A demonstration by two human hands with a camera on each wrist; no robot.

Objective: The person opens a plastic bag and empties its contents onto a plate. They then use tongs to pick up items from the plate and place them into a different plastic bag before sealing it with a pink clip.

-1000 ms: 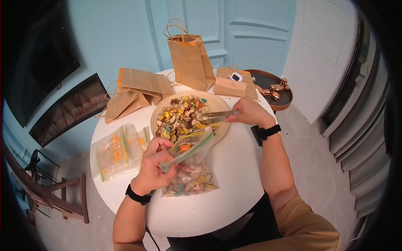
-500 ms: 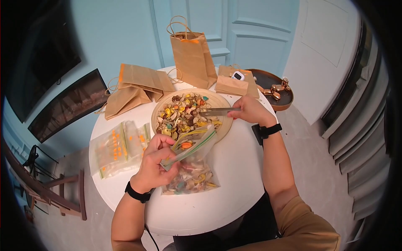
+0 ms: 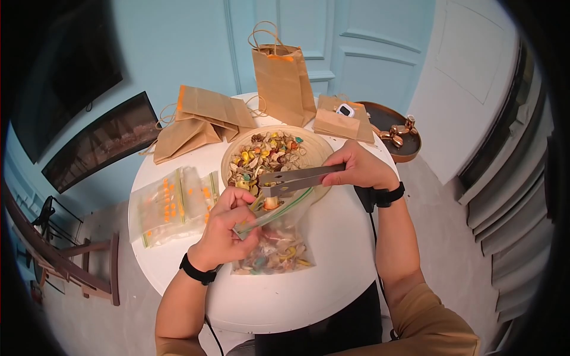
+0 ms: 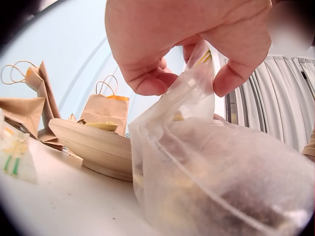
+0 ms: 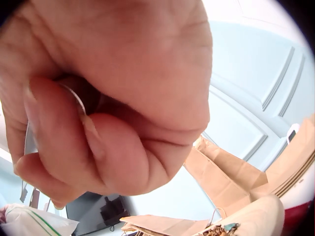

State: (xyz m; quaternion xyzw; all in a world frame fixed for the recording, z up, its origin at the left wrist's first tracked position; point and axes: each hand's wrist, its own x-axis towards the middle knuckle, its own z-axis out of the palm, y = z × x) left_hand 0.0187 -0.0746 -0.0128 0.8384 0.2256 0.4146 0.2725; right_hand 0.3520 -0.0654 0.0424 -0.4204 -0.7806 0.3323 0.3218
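Head view | paper bags [image 3: 282, 83] — beyond bowl [image 3: 316, 153] | tongs [image 3: 297, 173] — partly hiding bowl

Plenty of room on the right of the surface [image 3: 347, 237], between the filled zip bag [image 3: 276, 256] and the right forearm [image 3: 396, 243]! But over that bag's mouth the tongs [image 3: 300, 174] cut across; the left hand [image 3: 227, 228] walls off its left; and beyond the wooden bowl [image 3: 319, 153], the upright paper bag [image 3: 284, 86] blocks the way.
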